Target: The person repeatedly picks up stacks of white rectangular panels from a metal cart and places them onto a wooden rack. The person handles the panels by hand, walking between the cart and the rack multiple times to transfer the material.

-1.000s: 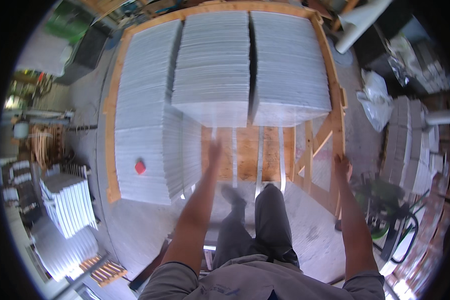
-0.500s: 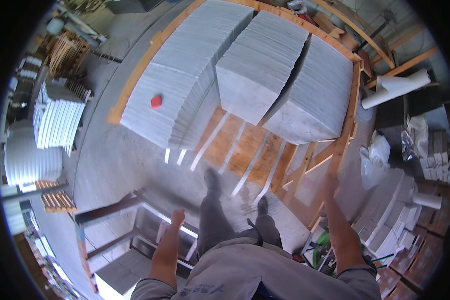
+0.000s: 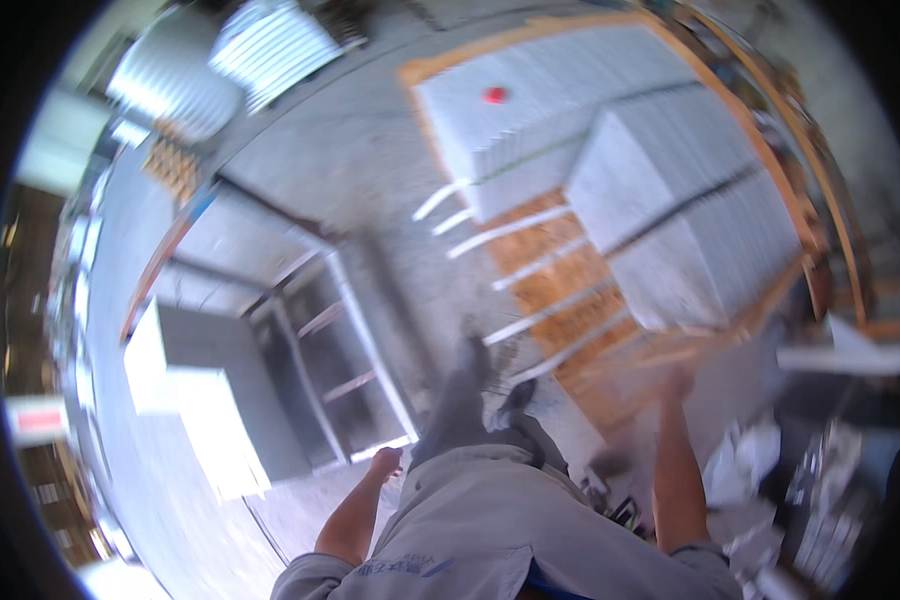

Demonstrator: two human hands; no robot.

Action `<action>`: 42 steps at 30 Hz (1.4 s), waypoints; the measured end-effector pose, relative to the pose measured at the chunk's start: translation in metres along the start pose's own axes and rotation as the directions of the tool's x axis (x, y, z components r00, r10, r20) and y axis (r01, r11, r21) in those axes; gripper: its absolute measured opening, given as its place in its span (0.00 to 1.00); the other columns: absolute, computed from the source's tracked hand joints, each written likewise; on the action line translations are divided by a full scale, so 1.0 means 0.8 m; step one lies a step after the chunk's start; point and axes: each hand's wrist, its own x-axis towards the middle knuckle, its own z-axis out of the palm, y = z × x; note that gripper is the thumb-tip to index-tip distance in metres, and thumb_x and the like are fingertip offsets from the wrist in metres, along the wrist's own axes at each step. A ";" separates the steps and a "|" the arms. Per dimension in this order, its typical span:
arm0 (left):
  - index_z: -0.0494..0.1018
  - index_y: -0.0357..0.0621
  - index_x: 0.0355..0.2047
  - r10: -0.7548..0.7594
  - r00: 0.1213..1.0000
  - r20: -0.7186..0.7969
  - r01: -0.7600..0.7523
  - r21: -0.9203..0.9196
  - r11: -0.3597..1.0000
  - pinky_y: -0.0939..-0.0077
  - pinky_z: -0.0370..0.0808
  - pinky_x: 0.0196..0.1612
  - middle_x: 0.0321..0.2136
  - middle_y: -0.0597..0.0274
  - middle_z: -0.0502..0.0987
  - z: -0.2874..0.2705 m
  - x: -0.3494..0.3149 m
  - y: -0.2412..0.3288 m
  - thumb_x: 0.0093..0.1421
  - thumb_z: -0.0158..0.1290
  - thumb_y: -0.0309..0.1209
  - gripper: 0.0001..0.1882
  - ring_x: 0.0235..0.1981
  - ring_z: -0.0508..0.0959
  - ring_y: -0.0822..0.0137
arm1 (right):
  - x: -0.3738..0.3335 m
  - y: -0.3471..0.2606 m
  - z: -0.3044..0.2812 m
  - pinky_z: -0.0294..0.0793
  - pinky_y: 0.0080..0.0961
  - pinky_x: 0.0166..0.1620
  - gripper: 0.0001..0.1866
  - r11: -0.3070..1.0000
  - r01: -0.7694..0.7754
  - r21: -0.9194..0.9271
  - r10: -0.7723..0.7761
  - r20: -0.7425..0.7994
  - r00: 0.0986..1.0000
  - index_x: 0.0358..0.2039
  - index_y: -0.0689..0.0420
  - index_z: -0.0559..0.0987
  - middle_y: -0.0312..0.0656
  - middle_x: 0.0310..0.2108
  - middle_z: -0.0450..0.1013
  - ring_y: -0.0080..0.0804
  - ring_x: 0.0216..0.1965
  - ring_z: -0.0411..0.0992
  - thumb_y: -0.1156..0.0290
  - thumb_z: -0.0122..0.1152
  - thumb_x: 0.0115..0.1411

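Observation:
My left hand (image 3: 386, 462) hangs low beside my body with its fingers curled in and nothing visible in them. It is close to the near corner of a metal frame rack (image 3: 362, 330). My right hand (image 3: 678, 384) is smeared by motion, by the near edge of a large wooden crate (image 3: 582, 388); I cannot tell whether it touches the wood. Pale grey stone slabs (image 3: 660, 232) stand packed on edge in the crate. A small red object (image 3: 495, 95) lies on top of the far-left stack. White straps (image 3: 510, 232) cross the crate's bare floor.
At the left, the rack holds white-and-grey blocks (image 3: 215, 395). More stacks of white slabs (image 3: 272, 50) stand at the far left, near a wooden pallet (image 3: 172, 170). Crumpled plastic sheeting (image 3: 742, 462) and other clutter lie at the right.
My view has swung left: the crate now sits farther right and turned, and the rack shows more fully. My left hand is lower in view; my right hand stays by the crate's edge.

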 end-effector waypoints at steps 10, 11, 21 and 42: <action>0.68 0.36 0.36 0.128 0.987 -0.100 -0.152 -0.292 0.944 0.71 0.75 0.23 0.32 0.55 0.73 -0.014 -0.017 -0.092 0.56 0.43 0.39 0.17 0.29 0.78 0.61 | -0.021 -0.038 -0.096 0.74 0.36 0.34 0.32 0.591 -0.516 0.620 0.322 0.405 0.856 0.48 0.65 0.67 0.54 0.42 0.70 0.44 0.36 0.72 0.47 0.48 0.55; 0.68 0.35 0.38 0.137 0.986 -0.093 -0.161 -0.366 0.917 0.71 0.75 0.24 0.34 0.53 0.73 -0.016 -0.021 -0.105 0.56 0.43 0.39 0.18 0.30 0.78 0.60 | -0.030 -0.034 -0.105 0.74 0.34 0.33 0.31 0.493 -0.571 0.656 0.308 0.482 0.820 0.49 0.63 0.67 0.52 0.43 0.69 0.42 0.36 0.72 0.48 0.47 0.56; 0.69 0.34 0.32 -0.212 0.977 -0.007 0.169 -0.580 0.797 0.67 0.73 0.20 0.25 0.52 0.75 0.006 -0.046 -0.388 0.55 0.42 0.40 0.19 0.24 0.78 0.60 | -0.257 0.046 -0.073 0.67 0.45 0.35 0.30 0.639 -0.704 0.310 0.608 0.356 0.710 0.41 0.59 0.73 0.48 0.23 0.68 0.39 0.22 0.66 0.44 0.39 0.58; 0.65 0.32 0.46 -0.340 0.936 -0.093 0.008 -0.959 0.282 0.64 0.74 0.27 0.38 0.46 0.72 -0.045 -0.114 -0.690 0.56 0.43 0.36 0.22 0.29 0.77 0.54 | -0.643 -0.191 0.118 0.68 0.36 0.23 0.12 0.934 -0.226 0.278 -0.319 0.932 -0.174 0.29 0.53 0.69 0.43 0.23 0.67 0.42 0.23 0.67 0.57 0.46 0.55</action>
